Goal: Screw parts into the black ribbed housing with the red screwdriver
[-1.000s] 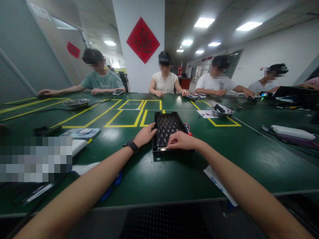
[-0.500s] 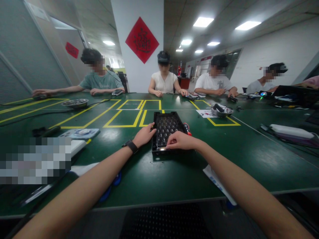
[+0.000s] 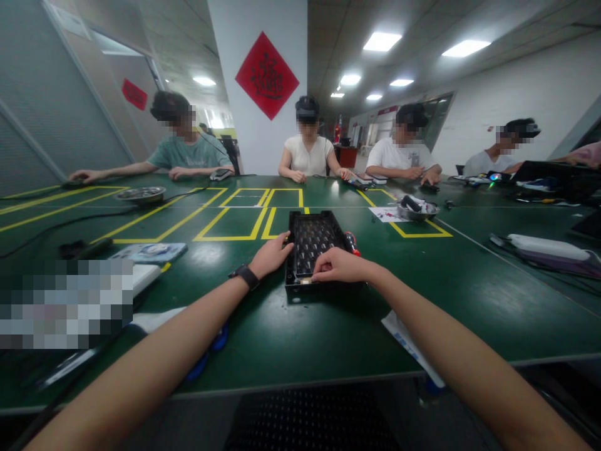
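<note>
Two hands work at one black tray (image 3: 313, 238), which lies flat on the green table (image 3: 291, 338), straight ahead of the person and just short of the yellow tape (image 3: 235, 238). The left hand (image 3: 275, 254) lies against the tray's left rim, its grip spread, fingers flat and closed on nothing. The right hand (image 3: 340, 266) rests on the tray's near right part, fingers curled down toward the near edge. Whether that grip pinches something small I cannot tell, as the knuckles hide the fingertips.

I judge the step to be fine work at the tray's near edge. It goes best with the left hand bracing the rim so the tray cannot slide on the smooth table. The right wrist should sit low, with the fingertips moving short and light.

The tray is a shallow, matte black rectangle, its long side running away from the person, with raised walls and a floor of many small cells. What the cells hold is too small to tell. A red tool (image 3: 351, 241) lies just beside its right wall.
</note>
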Demonstrator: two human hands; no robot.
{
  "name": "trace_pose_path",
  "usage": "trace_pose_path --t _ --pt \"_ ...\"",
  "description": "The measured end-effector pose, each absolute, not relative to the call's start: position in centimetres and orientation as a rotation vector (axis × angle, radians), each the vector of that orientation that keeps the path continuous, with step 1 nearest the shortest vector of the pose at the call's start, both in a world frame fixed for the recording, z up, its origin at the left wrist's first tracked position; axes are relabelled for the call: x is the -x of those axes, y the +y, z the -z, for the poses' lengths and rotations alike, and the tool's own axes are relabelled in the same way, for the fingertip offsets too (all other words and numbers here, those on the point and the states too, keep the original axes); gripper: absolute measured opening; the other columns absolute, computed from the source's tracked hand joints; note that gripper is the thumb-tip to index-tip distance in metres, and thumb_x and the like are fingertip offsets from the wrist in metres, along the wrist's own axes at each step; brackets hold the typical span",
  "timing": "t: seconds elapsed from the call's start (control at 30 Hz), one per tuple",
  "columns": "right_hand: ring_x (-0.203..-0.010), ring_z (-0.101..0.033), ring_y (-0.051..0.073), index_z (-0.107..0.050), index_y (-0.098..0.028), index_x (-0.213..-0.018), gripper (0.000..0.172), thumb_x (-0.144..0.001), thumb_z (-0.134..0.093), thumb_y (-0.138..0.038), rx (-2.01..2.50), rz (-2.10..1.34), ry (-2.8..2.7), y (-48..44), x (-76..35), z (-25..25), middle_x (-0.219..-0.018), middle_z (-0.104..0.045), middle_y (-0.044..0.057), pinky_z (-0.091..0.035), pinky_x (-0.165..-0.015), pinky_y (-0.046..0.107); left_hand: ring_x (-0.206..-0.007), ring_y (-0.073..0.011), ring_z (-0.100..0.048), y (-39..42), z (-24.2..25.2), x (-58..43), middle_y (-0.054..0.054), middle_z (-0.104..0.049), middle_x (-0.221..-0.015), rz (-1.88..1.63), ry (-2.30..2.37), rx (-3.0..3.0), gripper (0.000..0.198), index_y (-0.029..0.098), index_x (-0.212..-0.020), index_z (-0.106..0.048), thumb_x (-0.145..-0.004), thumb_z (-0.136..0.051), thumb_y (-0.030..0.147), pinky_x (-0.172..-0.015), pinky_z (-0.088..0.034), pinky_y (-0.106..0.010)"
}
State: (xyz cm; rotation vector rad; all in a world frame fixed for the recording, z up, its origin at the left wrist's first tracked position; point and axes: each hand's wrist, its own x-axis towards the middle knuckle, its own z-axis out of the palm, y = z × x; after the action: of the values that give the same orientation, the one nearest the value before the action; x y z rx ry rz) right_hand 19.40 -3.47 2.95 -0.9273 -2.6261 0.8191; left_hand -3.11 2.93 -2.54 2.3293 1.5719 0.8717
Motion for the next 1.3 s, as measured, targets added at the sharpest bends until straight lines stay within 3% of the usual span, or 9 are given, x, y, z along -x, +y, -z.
trace_pose_path --t 1.07,1.3 --pt "-0.05 -0.036 0.006 -0.068 -0.01 -0.081 0.037 -0.076 -0.055 -0.045 0.956 -0.834 -2.64 -3.81 -19.33 -3.27 -0.057 -0.05 -0.002 -0.025 -0.048 0.021 -0.11 -0.0209 -0.054 2.67 2.36 3.05 -0.012 -0.056 -0.121 -0.855 1.593 -2.315 0.053 0.014 -0.132 -0.038 -0.086 -0.037 0.041 -0.094 -0.04 -0.031" --pt "-0.058 -0.043 0.008 -0.068 -0.013 -0.085 0.033 -0.074 -0.059 -0.042 0.897 -0.711 -2.69 -3.54 -19.68 -3.5 -0.068 -0.055 0.001 -0.029 -0.052 0.021 -0.109 -0.0212 -0.054 2.63 2.32 3.07 -0.012 -0.057 -0.12 -0.852 1.596 -2.307 0.053 0.014 -0.132 -0.038 -0.086 -0.038 0.041 -0.093 -0.04 -0.032"
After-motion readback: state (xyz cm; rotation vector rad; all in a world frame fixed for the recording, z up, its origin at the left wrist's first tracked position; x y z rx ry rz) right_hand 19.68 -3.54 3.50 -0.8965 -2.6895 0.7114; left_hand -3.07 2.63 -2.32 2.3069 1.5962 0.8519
